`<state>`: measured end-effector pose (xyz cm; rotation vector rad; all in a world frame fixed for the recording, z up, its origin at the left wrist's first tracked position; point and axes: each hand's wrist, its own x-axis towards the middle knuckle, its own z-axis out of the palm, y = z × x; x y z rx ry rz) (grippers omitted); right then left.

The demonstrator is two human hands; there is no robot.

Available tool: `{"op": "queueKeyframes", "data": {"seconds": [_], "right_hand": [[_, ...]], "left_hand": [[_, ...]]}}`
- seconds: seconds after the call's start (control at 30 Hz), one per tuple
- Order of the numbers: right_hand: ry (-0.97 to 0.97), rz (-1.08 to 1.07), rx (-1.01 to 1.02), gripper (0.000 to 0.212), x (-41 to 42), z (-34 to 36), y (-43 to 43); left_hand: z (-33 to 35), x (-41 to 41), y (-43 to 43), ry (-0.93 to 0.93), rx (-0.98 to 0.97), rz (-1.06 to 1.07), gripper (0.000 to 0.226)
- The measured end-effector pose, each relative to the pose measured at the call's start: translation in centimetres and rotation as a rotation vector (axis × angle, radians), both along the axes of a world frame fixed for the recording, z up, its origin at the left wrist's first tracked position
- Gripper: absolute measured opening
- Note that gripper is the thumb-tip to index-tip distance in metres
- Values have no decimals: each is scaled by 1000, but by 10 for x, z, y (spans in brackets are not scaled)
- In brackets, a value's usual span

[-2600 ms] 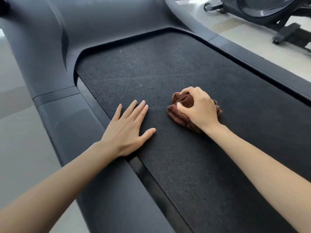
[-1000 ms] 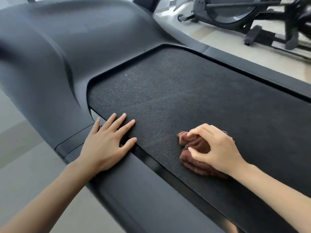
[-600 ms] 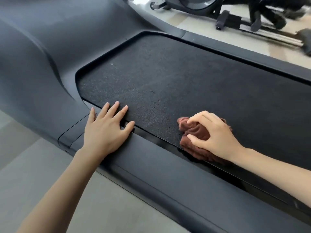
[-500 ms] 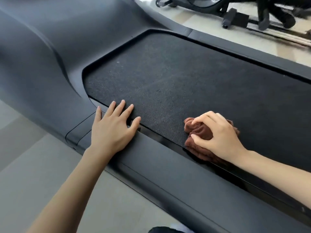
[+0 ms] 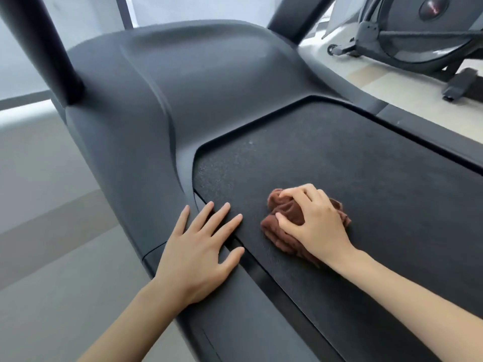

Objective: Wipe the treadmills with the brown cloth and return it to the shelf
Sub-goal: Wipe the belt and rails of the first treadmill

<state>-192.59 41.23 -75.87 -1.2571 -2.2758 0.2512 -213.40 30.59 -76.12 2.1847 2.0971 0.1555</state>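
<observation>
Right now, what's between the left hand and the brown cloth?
Nothing but a narrow strip of bare treadmill belt. The left hand lies flat at the belt's edge; the brown cloth sits bunched under the right hand. Head view.

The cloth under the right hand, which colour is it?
Brown; the cloth shows best in the head view.

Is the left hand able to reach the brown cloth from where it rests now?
Probably yes. The left hand lies flat, and only bare belt separates it from the cloth. The right hand grips the cloth, though.
</observation>
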Motion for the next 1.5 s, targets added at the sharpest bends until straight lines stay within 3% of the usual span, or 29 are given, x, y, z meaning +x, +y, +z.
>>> {"op": "queueKeyframes", "data": {"seconds": [0.17,0.37,0.53,0.6,0.7,0.87,1.03,1.2,1.27,1.37,1.43,1.5], "right_hand": [[-14,-15,44,27,-26,-3,48],[-47,-102,6,34,-101,2,126],[-53,144,-22,31,-36,5,113],[-34,43,-39,28,14,8,130],[31,-271,-38,28,47,8,178],[9,-405,-72,35,-22,3,244],[-24,-204,-27,37,-96,0,226],[41,226,-72,25,-72,8,189],[148,251,-84,20,-62,13,197],[488,15,-52,11,-58,25,235],[570,-149,13,13,-65,33,270],[636,-256,-58,21,-82,33,302]], "left_hand": [[1,2,0,-35,6,4,64],[4,-13,25,-7,-22,-28,62],[11,-50,65,72,-25,-25,54],[12,-61,71,119,-24,-67,56],[6,-63,70,155,10,-77,57],[9,-61,67,127,26,-86,54],[7,-62,68,123,59,-102,52],[24,-80,101,255,83,-171,54],[38,-99,132,256,94,-112,60],[45,-123,167,349,99,-55,62],[44,-131,175,435,112,-97,63],[42,-129,173,466,126,-117,60]]}}
